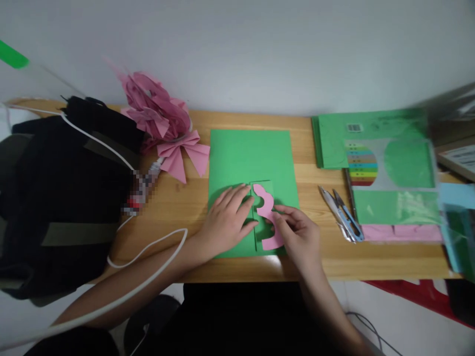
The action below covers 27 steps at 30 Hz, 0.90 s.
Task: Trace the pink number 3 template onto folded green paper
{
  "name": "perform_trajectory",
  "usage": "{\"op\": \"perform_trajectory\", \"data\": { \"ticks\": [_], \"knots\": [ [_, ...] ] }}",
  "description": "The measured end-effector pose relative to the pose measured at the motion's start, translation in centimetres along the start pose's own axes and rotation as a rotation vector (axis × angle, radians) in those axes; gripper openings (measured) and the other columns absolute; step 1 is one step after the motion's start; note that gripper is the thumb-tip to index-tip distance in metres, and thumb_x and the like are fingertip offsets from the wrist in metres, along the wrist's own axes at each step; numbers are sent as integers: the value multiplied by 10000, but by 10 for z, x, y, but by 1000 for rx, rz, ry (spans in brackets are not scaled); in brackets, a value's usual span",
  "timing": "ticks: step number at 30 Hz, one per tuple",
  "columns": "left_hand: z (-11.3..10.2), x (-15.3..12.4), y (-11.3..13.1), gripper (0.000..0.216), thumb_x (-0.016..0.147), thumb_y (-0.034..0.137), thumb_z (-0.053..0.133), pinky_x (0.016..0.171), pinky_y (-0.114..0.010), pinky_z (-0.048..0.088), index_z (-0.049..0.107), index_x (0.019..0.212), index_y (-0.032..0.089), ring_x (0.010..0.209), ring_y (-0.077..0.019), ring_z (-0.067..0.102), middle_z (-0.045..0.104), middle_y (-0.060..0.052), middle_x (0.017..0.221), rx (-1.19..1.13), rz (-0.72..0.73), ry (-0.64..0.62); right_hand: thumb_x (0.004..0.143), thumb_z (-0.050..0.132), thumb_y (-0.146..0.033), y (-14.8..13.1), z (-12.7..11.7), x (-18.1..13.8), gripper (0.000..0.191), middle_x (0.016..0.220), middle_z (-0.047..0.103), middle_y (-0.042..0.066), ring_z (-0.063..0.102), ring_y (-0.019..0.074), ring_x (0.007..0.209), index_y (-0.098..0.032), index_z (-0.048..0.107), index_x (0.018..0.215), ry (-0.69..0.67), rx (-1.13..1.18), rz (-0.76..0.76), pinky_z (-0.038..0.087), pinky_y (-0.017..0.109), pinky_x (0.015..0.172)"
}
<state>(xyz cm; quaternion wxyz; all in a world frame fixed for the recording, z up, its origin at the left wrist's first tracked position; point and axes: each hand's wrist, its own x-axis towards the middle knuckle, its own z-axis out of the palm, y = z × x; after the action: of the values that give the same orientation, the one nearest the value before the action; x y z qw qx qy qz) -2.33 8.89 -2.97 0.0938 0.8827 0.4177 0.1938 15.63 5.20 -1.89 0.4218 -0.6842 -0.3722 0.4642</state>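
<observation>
One smooth white cable (92,314); one wavy pink paper cutout (266,210).
Right hand (300,236), fingers pinching the cutout over one flat green paper sheet (248,153); left hand (227,220), fingers spread, released. Beyond: one pleated pink paper bow (183,148).

Hands: two, left hand (228,222) and right hand (302,235);
Cutout (268,201): one;
Central green sheets: two, large sheet (248,154) and small sheet (264,231);
Bow (183,152): one;
Tube (143,192): one;
Snips (349,216): one pair;
Silver tool (335,210): one;
Bag (67,195): one;
Flowers (158,106): too blurred to count
</observation>
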Motion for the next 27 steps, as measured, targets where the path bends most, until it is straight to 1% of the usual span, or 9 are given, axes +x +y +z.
{"op": "perform_trajectory", "data": {
  "ticks": [3,8,11,14,18,27],
  "knots": [
    [-1,0,-1,415,910,402,600,1049,-531,465,576,1192,98,1256,-336,536,571,-195,1331,28,-19,11,778,708,-423,7,2,-1,307,729,755,55,700,176,653,-170,714,951,-8,-36,-2,546,302,611],
    [-1,1,-2,427,943,345,534,1074,-532,441,544,1265,64,1274,-339,514,565,-201,1329,5,-50,41,777,708,-436,6,1,-2,311,731,757,53,696,172,645,-175,722,946,0,-70,-12,548,305,623],
    [-2,2,-2,424,965,345,486,1085,-564,411,542,1304,97,1312,-362,475,534,-203,1363,-2,-59,23,772,712,-436,5,2,-2,309,747,762,55,701,171,654,-178,722,943,-4,-63,-3,548,295,623],
    [-1,3,-2,440,982,394,451,1076,-592,400,550,1324,137,1329,-381,454,508,-209,1388,6,-71,-2,779,705,-433,5,3,-2,304,749,763,52,698,167,653,-183,722,951,5,-82,-6,541,288,622],
    [0,4,-3,482,970,448,466,1071,-596,397,561,1323,133,1332,-397,442,492,-230,1394,5,-82,-15,788,692,-434,7,4,-3,301,759,765,57,694,168,650,-186,721,956,21,-106,-13,538,293,622],
    [0,4,-4,467,952,410,523,1093,-582,371,560,1327,133,1346,-385,422,472,-230,1409,-19,-120,-28,779,702,-425,4,8,-5,289,731,760,54,689,168,615,-184,720,936,33,-137,-44,551,296,596]
  ]
}}
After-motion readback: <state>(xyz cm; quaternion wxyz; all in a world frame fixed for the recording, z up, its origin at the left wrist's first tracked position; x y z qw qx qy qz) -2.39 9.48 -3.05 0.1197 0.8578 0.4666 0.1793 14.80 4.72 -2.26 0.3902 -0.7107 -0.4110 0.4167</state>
